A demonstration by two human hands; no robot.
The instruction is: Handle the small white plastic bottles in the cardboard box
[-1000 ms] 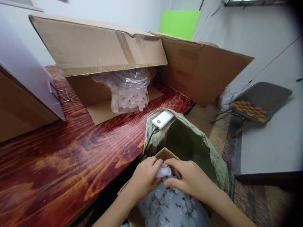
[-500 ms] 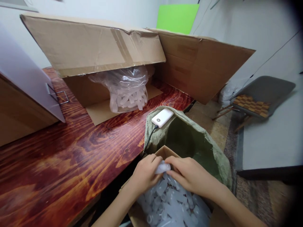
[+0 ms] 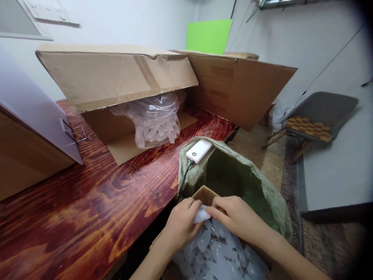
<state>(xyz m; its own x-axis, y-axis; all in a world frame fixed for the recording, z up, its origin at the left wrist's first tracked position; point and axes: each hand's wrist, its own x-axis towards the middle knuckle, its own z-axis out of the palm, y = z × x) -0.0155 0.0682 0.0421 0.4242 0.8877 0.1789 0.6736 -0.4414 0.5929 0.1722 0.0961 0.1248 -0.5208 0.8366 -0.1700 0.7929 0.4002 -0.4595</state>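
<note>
My left hand [image 3: 181,219] has its fingers wrapped round a small translucent white plastic piece [image 3: 201,214]. The thumb and fingers of my right hand [image 3: 233,214] pinch the same piece at its right end. Directly below both hands, many similar translucent pieces [image 3: 220,252] fill an open cardboard box [image 3: 205,192], whose far corner shows behind the fingers. What the fingertips touch on the far side of the piece is hidden.
A green woven sack [image 3: 247,159] stands open beyond the box, with a white power bank [image 3: 199,151] and cable on its rim. On the red wooden table [image 3: 87,194] are a large carton [image 3: 116,77] and a clear bag of pieces [image 3: 157,126]. A grey chair [image 3: 323,112] stands right.
The view has tilted up slightly, so the scene sits lower. My right thumb and fingers have shifted on the piece, which both hands still hold.
</note>
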